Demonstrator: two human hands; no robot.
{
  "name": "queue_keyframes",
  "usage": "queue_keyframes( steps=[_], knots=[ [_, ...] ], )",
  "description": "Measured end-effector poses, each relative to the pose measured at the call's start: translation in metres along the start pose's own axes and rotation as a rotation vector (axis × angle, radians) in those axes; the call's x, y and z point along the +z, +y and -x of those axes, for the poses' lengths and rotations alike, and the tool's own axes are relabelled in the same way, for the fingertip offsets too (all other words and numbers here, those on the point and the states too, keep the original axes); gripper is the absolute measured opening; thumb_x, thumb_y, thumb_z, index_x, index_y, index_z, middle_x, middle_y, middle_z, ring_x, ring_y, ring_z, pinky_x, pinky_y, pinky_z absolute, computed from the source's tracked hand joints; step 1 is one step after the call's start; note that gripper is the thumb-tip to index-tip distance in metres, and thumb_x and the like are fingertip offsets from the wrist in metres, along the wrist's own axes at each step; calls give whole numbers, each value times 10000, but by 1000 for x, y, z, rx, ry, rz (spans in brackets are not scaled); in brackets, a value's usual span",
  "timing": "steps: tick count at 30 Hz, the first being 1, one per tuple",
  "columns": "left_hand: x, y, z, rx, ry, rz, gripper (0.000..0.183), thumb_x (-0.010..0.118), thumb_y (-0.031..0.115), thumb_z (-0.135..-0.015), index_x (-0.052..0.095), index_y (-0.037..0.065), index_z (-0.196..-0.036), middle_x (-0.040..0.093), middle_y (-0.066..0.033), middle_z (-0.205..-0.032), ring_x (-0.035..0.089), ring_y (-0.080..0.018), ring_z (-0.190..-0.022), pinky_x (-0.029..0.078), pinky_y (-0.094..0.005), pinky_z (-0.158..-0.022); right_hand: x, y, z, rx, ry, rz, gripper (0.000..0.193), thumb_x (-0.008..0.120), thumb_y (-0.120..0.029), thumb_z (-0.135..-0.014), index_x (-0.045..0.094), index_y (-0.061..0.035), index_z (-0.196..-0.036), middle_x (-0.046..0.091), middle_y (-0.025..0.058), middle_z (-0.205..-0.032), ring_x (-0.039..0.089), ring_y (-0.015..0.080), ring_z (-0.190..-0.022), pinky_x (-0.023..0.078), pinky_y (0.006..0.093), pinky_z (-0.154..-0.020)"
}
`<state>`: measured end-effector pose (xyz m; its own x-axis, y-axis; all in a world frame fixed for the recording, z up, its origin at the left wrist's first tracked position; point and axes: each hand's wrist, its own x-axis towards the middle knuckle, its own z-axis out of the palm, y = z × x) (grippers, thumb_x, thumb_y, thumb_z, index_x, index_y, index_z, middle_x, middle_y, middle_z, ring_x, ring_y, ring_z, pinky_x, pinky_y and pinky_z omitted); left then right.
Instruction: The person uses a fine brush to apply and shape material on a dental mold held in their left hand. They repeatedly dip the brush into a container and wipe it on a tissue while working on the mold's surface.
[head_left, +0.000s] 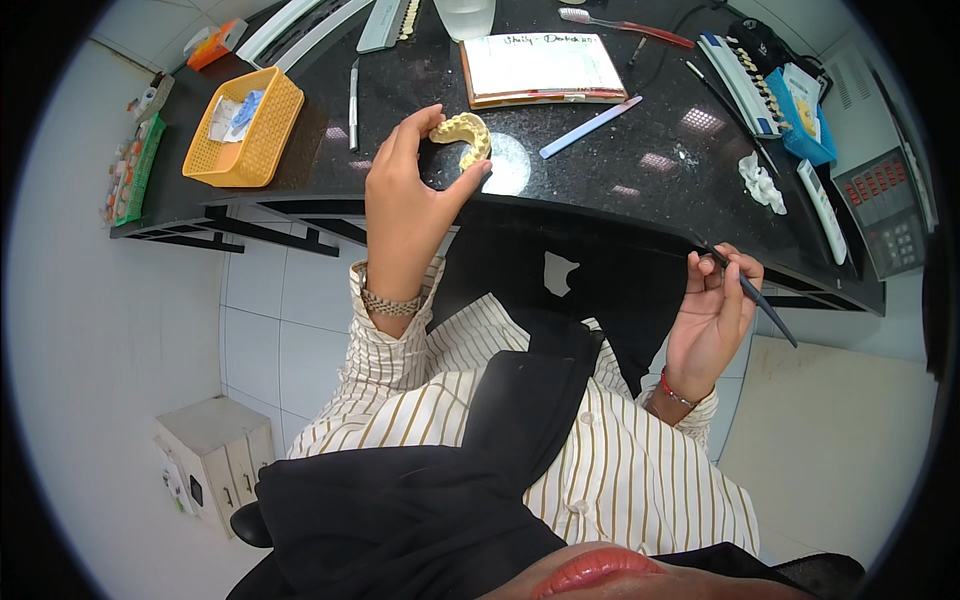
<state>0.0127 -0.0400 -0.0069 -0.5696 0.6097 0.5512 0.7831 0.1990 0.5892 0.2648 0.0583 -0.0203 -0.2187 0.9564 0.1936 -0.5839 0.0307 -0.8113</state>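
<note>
My left hand (pixel 408 195) grips a pale yellow horseshoe-shaped dental cast (pixel 478 133) between thumb and fingers, above the near edge of the black worktop. Behind the cast lies a bright white round patch (pixel 512 168), which I cannot name for certain. Off to the right and lower, my right hand (pixel 712 320) is closed around a slim dark pen-like tool (pixel 772 316). One end of that tool points up toward the worktop edge, the other down to the right; its fine tip is too small to make out.
A yellow basket (pixel 283 130) stands left, near a silver pen-like tool (pixel 353 105). Beyond the cast are a notepad (pixel 545 68), a light blue stick (pixel 590 128), a cup (pixel 465 18) and a toothbrush (pixel 630 25). Rightward sit a tooth shade guide (pixel 738 88), crumpled tissue (pixel 762 185) and a keypad machine (pixel 885 205).
</note>
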Motion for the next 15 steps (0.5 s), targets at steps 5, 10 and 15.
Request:
queue_keyframes(
  steps=[5,10,15],
  knots=[
    [7,1,-1,11,30,-48,569,802,262,-646,566,51,-1119,645,-119,-1032,617,-223,-971,465,-327,-793,-3,3,-3,13,-17,-19,76,463,-91,-930,466,-42,-988,518,105,-1012,561,127,-832,488,342,-877],
    [11,-2,0,55,61,-71,575,811,279,-632,574,49,-1103,646,-115,-1001,619,-217,-945,467,-331,-782,-3,5,-4,24,-31,-13,79,465,-85,-926,466,-36,-988,520,105,-1015,561,131,-842,487,345,-879],
    [20,-2,4,117,106,-82,574,794,328,-632,568,45,-1078,603,-51,-905,565,-212,-846,405,-353,-781,-4,7,-4,29,-40,11,86,472,-82,-920,467,-35,-992,522,102,-1008,561,131,-844,484,342,-882]
  ],
)
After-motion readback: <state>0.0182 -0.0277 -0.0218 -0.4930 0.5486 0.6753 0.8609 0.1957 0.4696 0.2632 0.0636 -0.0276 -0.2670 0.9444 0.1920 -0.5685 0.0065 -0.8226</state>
